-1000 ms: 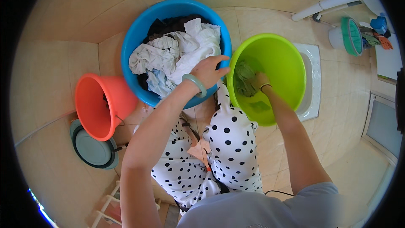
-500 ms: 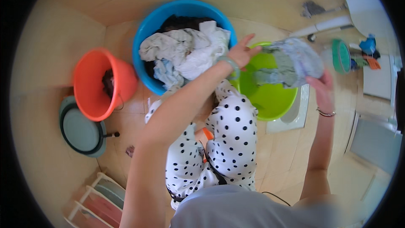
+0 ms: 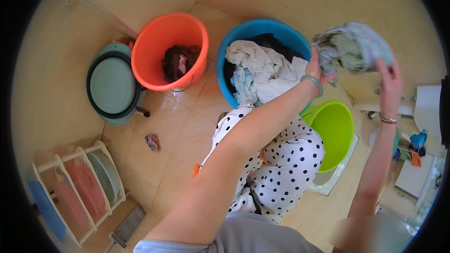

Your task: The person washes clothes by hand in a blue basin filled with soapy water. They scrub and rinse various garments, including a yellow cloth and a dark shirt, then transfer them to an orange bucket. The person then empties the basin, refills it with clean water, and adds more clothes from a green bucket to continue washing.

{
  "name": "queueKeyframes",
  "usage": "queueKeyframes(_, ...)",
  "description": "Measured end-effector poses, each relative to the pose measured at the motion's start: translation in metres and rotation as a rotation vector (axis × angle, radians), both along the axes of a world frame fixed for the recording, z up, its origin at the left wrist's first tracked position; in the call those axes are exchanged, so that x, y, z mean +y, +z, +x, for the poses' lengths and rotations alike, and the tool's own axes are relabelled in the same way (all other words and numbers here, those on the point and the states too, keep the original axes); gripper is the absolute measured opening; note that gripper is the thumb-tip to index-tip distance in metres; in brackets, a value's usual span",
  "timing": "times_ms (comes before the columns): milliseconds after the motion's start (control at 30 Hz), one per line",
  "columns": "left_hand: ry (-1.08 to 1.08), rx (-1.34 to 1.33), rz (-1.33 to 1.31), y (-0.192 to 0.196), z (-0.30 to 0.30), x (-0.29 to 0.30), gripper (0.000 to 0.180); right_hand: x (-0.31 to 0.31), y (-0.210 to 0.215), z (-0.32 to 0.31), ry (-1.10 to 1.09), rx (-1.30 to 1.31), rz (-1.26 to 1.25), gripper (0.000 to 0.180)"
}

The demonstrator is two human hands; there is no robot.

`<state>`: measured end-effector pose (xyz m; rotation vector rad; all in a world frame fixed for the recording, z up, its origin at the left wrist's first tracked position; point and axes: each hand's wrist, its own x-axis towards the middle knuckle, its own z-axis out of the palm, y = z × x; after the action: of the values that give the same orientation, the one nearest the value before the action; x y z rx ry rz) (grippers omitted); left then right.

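Fingers [image 3: 315, 62] of left hand [image 3: 314, 68] and right hand [image 3: 390, 82] are gripping a bunched grey-green cloth [image 3: 354, 47], holding it above blue tub [image 3: 243, 35] and green tub [image 3: 333, 131].

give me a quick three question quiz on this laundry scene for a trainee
1. True or false: both hands hold the bunched cloth up above the tubs.
2. Which tub holds the white and pale blue laundry? A orange tub B blue tub C green tub
3. Fill in: the small rag lies on the tiled ____.

Key
1. True: left hand and right hand both grip it.
2. B, the blue tub; the orange tub holds dark clothes, and no clothes show in the green tub.
3. floor
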<state>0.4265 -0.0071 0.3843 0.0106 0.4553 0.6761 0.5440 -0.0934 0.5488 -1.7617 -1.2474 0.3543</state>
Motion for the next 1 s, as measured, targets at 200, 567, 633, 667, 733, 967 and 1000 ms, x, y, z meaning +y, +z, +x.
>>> queueKeyframes(200,0.358,-0.097,-0.014,-0.047,-0.031,0.067,0.049,0.089,-0.147,-0.033,0.007,-0.327,-0.156,0.047)
queueKeyframes(567,0.105,0.601,0.096,-0.066,-0.111,0.097,0.063,0.091,-0.15,-0.113,0.057,0.737,-0.229,0.059)
queueKeyframes(633,0.076,0.659,0.097,-0.068,-0.12,0.101,0.06,0.081,-0.14,-0.113,0.014,0.922,-0.102,0.054)
queueKeyframes(667,0.057,0.689,0.094,-0.065,-0.122,0.099,0.059,0.075,-0.136,-0.112,-0.01,1.014,-0.038,0.051)
queueKeyframes(733,0.063,0.705,0.092,-0.058,-0.125,0.092,0.053,0.066,-0.125,-0.105,-0.029,1.029,0.024,0.043)
queueKeyframes(967,-0.037,0.723,0.126,-0.01,-0.138,0.071,0.048,0.059,-0.134,-0.08,-0.192,1.096,0.198,0.044)
queueKeyframes(1000,-0.031,0.712,0.166,0.0,-0.138,0.069,0.047,0.062,-0.136,-0.079,-0.192,1.146,0.203,0.045)
